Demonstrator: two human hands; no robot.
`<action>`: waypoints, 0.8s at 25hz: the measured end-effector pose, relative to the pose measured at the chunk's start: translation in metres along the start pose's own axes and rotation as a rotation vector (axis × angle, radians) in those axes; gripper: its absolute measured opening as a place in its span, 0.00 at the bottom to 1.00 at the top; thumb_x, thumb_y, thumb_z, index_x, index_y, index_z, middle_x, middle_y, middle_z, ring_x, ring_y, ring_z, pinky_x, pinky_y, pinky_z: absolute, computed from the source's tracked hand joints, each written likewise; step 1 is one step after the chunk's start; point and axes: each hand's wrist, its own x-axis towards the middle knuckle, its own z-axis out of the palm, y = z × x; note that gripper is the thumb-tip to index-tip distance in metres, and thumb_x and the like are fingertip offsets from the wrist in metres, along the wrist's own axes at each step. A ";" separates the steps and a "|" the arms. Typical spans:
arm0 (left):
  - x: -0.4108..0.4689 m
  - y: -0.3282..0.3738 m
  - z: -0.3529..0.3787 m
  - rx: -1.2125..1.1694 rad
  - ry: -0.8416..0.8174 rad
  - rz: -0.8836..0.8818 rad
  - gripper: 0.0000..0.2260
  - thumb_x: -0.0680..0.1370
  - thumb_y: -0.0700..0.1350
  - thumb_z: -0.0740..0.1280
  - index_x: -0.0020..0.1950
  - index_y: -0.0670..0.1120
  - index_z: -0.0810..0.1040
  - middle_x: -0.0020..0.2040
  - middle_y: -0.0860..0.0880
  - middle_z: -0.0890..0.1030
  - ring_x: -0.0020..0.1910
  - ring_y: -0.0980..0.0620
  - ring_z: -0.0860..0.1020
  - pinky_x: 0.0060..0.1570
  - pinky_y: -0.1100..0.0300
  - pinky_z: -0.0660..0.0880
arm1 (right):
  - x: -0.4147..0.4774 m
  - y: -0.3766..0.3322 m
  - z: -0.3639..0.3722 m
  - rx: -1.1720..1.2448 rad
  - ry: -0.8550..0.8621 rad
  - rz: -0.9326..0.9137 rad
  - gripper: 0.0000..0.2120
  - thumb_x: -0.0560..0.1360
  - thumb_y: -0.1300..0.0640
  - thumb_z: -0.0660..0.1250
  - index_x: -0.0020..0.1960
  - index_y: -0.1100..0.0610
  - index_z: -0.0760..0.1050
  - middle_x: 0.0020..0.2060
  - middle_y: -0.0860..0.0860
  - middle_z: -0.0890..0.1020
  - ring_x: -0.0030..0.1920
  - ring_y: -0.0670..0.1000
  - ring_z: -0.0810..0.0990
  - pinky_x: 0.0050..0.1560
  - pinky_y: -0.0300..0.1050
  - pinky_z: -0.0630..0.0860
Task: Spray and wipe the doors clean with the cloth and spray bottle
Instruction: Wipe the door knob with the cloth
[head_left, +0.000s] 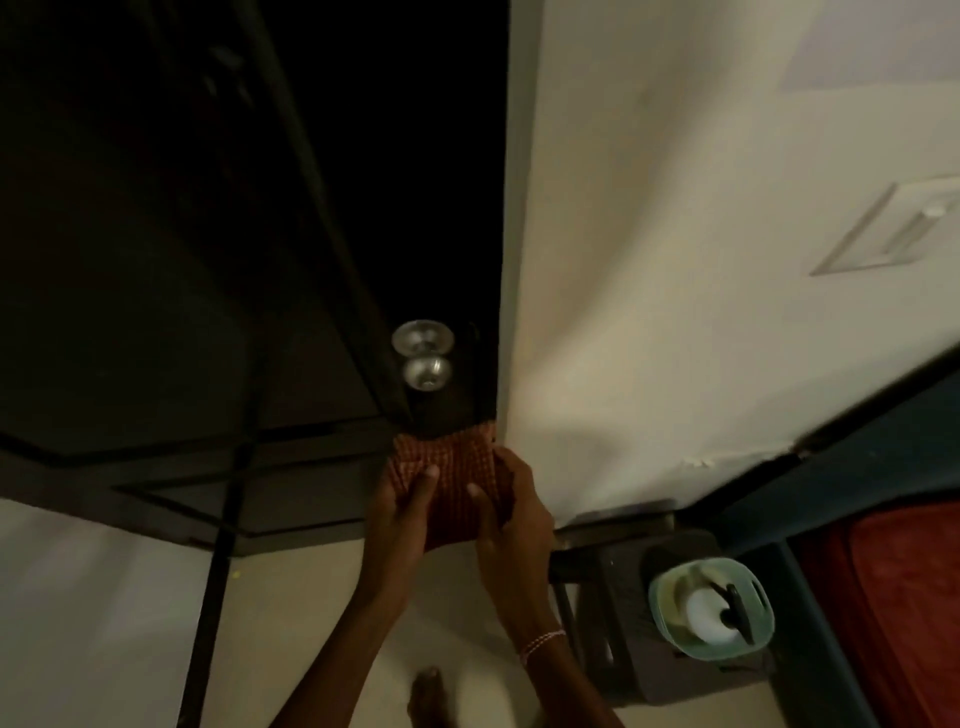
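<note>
- Cream wall (675, 260) fills the right half of the view, with a pale switch plate (893, 228) set high on it.
- A dark door (156, 260) takes the left half, its edge running down beside the wall.
- A pale floor (104, 597) lies below, with a bare foot (428, 696) at the bottom edge.
- A red mat (893, 597) lies at the far right.
- A dark stool (623, 649) stands by the foot of the wall and carries a pale green tub (660, 603).
- The red checked cloth (452, 467) is held at the door's edge, just below the knob; I cannot tell if it presses on the door.
- The left hand (402, 504) grips the cloth's left side, fingers curled under and thumb on top.
- The right hand (519, 504) grips its right side, fingers clamped on the fabric; a thread band (540, 644) circles that wrist.
- The spray bottle (706, 616), white with a black trigger head, stands upright in the tub, well apart from both hands.
- A silver knob (423, 358) sticks out of the door.
</note>
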 end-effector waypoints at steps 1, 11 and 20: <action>0.009 0.015 -0.009 0.025 0.008 0.102 0.09 0.82 0.48 0.68 0.60 0.61 0.78 0.54 0.61 0.85 0.52 0.63 0.82 0.48 0.65 0.78 | 0.007 -0.018 0.013 -0.017 0.037 -0.063 0.22 0.82 0.59 0.71 0.67 0.37 0.71 0.59 0.35 0.81 0.59 0.33 0.81 0.59 0.30 0.77; 0.101 0.070 -0.019 0.014 0.049 0.363 0.18 0.78 0.40 0.75 0.65 0.50 0.77 0.58 0.56 0.83 0.55 0.61 0.83 0.48 0.67 0.81 | 0.084 -0.069 0.078 -0.441 0.129 -0.253 0.31 0.85 0.39 0.55 0.84 0.52 0.58 0.80 0.54 0.63 0.80 0.56 0.64 0.78 0.59 0.70; 0.140 0.057 -0.053 0.089 0.046 0.415 0.06 0.81 0.46 0.72 0.57 0.54 0.83 0.54 0.52 0.86 0.54 0.51 0.85 0.50 0.56 0.83 | 0.099 -0.071 0.109 -0.788 0.098 -0.098 0.36 0.84 0.33 0.56 0.80 0.58 0.63 0.77 0.59 0.71 0.73 0.61 0.74 0.72 0.58 0.75</action>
